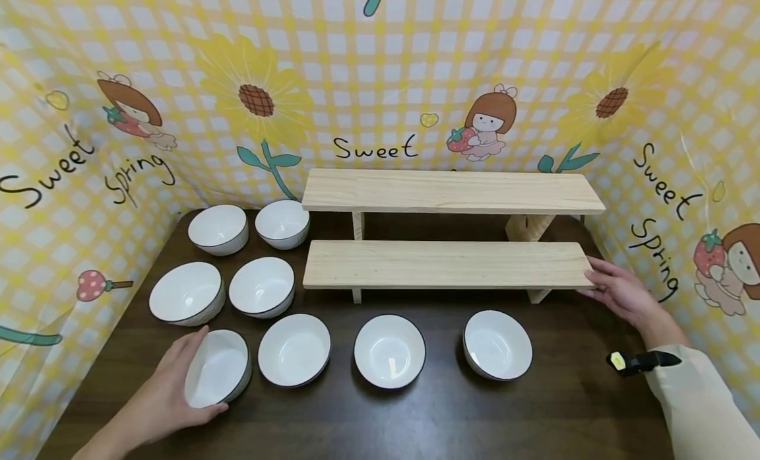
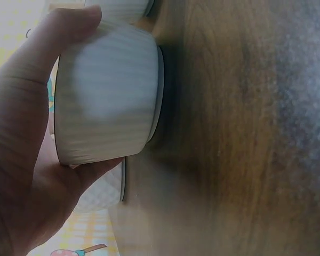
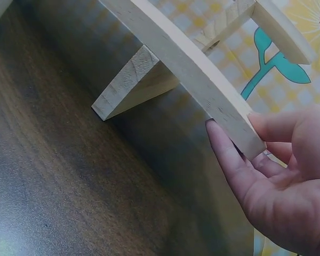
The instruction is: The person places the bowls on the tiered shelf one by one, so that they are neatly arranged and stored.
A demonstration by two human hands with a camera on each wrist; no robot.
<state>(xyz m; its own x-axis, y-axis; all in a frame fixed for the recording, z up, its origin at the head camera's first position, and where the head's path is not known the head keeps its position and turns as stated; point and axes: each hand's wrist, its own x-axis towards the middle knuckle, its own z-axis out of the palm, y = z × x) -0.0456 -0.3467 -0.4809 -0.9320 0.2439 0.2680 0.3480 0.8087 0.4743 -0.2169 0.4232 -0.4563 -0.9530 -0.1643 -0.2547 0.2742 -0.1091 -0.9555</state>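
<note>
My left hand (image 1: 172,387) grips a white dark-rimmed bowl (image 1: 218,367) at the front left of the table, thumb on its near side and fingers on its far side. In the left wrist view the ribbed outer wall of that bowl (image 2: 109,96) shows, with its foot close over the dark wood. At the right, my right hand (image 1: 623,295) pinches the end of the lower board of a two-tier wooden shelf (image 1: 445,265). The right wrist view has the thumb on top of the board (image 3: 218,101) and fingers beneath it.
Three more bowls stand along the front: one next to the held bowl (image 1: 294,350), a middle one (image 1: 389,351) and a right one (image 1: 497,345). Several others (image 1: 261,286) are grouped left of the shelf. A checked yellow cloth (image 1: 380,84) surrounds the dark table (image 1: 415,420).
</note>
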